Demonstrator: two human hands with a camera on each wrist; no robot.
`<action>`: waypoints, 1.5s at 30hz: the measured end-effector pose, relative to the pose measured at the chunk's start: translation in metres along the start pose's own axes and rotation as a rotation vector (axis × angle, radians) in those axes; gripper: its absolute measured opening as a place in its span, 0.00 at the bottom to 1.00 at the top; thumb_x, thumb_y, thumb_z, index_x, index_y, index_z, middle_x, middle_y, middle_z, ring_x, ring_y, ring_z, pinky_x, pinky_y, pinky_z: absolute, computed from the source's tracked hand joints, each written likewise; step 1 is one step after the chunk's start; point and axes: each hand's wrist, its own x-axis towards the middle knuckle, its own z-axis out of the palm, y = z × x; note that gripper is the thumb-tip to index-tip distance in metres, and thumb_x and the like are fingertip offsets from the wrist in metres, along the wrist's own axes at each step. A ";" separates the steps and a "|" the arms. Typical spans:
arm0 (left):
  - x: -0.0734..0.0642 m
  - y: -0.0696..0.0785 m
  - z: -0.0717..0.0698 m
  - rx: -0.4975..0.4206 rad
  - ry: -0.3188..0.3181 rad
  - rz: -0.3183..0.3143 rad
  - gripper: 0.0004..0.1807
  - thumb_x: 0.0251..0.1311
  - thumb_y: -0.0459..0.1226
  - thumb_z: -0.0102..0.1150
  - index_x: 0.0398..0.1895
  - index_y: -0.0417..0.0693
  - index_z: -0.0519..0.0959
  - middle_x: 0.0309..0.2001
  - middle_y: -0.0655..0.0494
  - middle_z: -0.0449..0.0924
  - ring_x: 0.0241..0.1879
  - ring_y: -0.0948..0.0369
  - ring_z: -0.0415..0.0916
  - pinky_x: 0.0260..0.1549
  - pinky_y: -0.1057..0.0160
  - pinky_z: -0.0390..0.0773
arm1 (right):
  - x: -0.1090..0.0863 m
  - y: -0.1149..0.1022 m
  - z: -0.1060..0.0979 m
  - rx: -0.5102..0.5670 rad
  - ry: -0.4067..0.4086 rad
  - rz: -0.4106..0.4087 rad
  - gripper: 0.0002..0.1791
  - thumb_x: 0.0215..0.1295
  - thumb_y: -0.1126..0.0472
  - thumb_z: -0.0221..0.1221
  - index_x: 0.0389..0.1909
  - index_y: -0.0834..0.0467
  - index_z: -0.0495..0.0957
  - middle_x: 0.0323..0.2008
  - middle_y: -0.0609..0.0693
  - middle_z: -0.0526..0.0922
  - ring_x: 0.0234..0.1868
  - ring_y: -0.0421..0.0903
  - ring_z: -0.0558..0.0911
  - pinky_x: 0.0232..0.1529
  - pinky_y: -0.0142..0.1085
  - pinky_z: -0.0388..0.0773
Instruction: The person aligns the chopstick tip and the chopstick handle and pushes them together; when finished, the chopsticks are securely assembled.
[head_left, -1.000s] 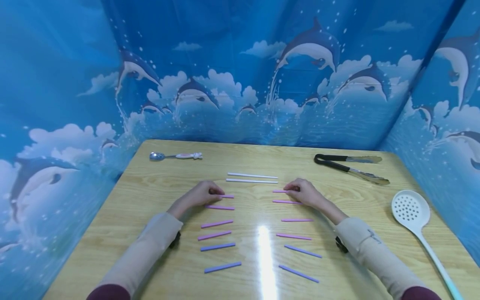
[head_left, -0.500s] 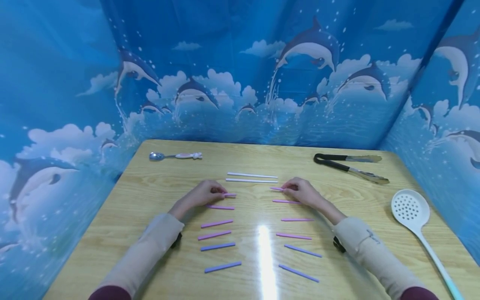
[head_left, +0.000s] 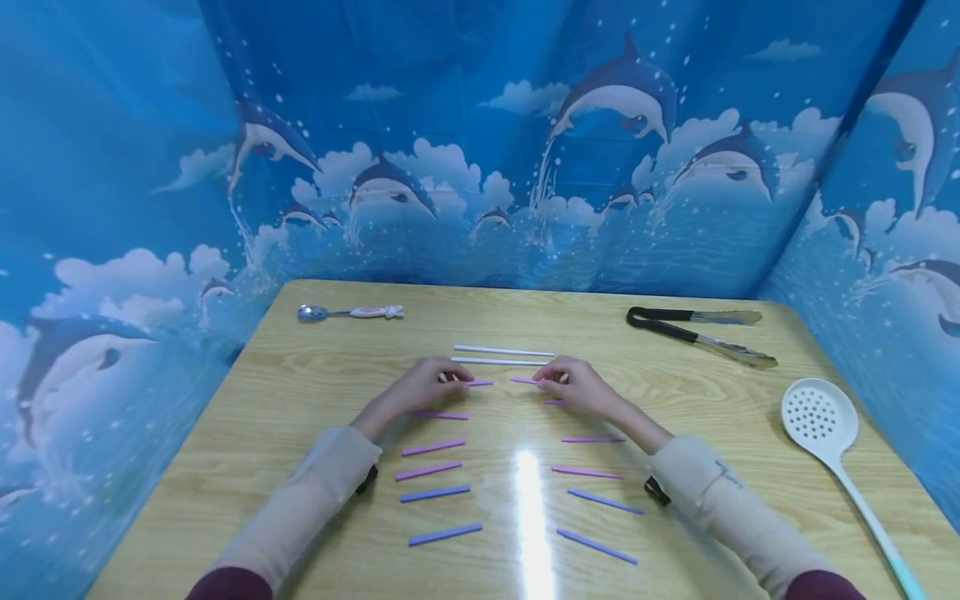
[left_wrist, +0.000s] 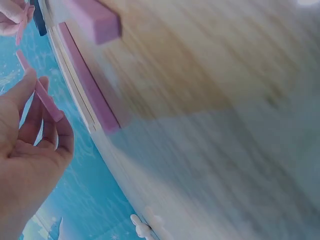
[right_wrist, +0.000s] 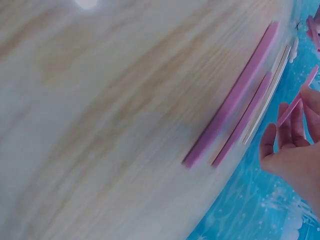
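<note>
My left hand (head_left: 429, 385) pinches a thin pink stick (head_left: 481, 383) between thumb and fingers. Opposite it, my right hand (head_left: 583, 388) pinches another pink stick (head_left: 522, 380). The inner ends of both sticks point toward each other with a small gap between. In the left wrist view the held stick (left_wrist: 49, 103) slants across the fingers; in the right wrist view the other stick (right_wrist: 290, 109) does likewise. Just beyond the hands lie two white sticks (head_left: 502, 362) side by side. Below my right hand, a pink stick (head_left: 555, 403) is partly hidden.
Nearer me, pink sticks (head_left: 433, 448) and blue-violet sticks (head_left: 597, 547) form two columns on the wooden table (head_left: 337, 367). A spoon (head_left: 352, 312) lies back left, black-handled tongs (head_left: 697, 333) back right, and a white skimmer (head_left: 821, 425) on the right. A dolphin-printed curtain (head_left: 480, 100) surrounds the table.
Both hands have moved inward, carrying their pink sticks toward each other. The gap between the sticks has narrowed. The sticks in the columns have stayed in place.
</note>
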 end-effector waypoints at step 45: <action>0.007 0.007 0.010 -0.005 0.027 0.077 0.12 0.65 0.34 0.55 0.47 0.37 0.81 0.36 0.48 0.83 0.30 0.65 0.75 0.30 0.71 0.77 | 0.008 -0.018 0.014 -0.002 0.000 0.001 0.07 0.61 0.66 0.61 0.37 0.65 0.83 0.30 0.52 0.81 0.29 0.39 0.73 0.28 0.28 0.73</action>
